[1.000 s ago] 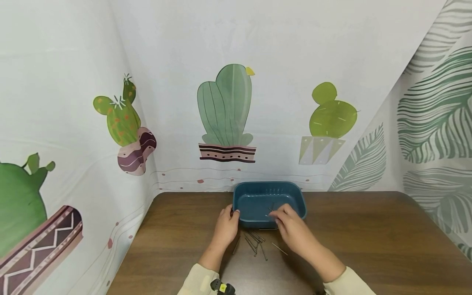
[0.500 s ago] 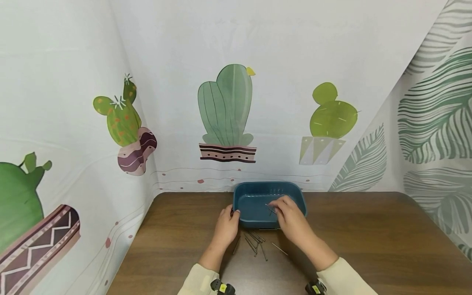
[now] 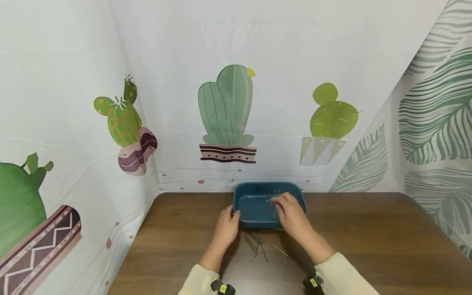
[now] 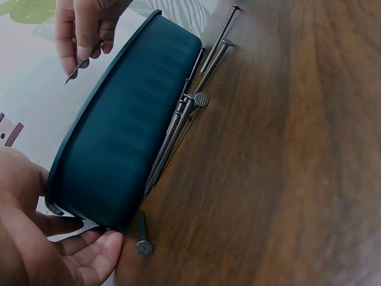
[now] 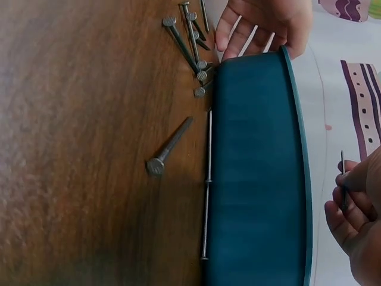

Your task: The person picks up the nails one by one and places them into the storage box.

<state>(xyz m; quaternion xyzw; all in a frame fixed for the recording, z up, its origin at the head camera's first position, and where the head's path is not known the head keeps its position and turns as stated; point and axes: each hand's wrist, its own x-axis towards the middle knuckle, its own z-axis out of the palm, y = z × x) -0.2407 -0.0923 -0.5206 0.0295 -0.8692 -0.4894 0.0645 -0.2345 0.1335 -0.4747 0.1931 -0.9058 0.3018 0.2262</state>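
Nails (image 5: 173,142) lie loose on the table (image 3: 368,237) before the blue tray (image 4: 122,128), whose end the left hand (image 3: 226,227) grips; the right hand (image 3: 293,214) pinches another nail (image 4: 72,75) above it, apparently mid-transfer. The next move likely calls for a clean release; the tray's contents are unclear.

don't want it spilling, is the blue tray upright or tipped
Upright: the blue tray stands on the table, its open top facing up.
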